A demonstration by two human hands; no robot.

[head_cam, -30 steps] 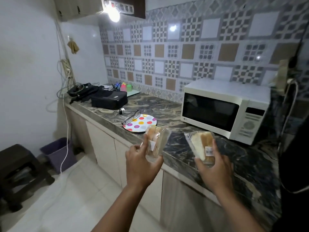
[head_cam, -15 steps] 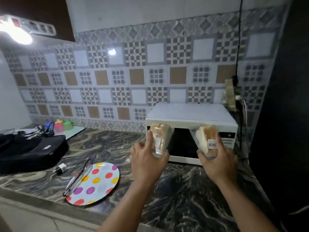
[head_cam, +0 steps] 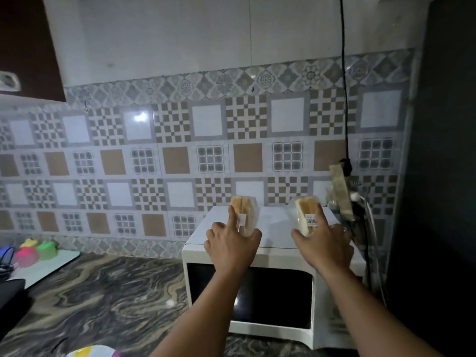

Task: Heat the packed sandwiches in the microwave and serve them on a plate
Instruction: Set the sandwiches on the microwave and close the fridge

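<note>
Currently both hands are up over the white microwave (head_cam: 273,258), each holding one packed sandwich. Left hand (head_cam: 231,247) grips the left sandwich pack (head_cam: 244,215): index finger laid up along the front of the clear wrapper, thumb on the right side of it, pack upright, small white label facing the camera. Right hand (head_cam: 324,243) grips the right sandwich pack (head_cam: 305,215): fingers wrapped round the far side, thumb at the lower left, barcode sticker showing on the front. Both packs are above the microwave's top panel; cannot tell whether their bottom edges touch it, the hands cover that part. The packs are apart from each other, roughly level.

Microwave door is closed, dark window facing the camera, control panel at its right side blurred. It stands on the marbled dark countertop (head_cam: 108,300), back toward the patterned tile wall (head_cam: 180,155). A power strip (head_cam: 341,191) hangs on the wall just right of the microwave, black cable (head_cam: 343,86) running up from it. The polka-dot plate (head_cam: 95,352) is cut off at the bottom edge, well left of the microwave on the counter. Coloured small containers (head_cam: 38,251) sit at far left on a white board (head_cam: 49,266).
</note>
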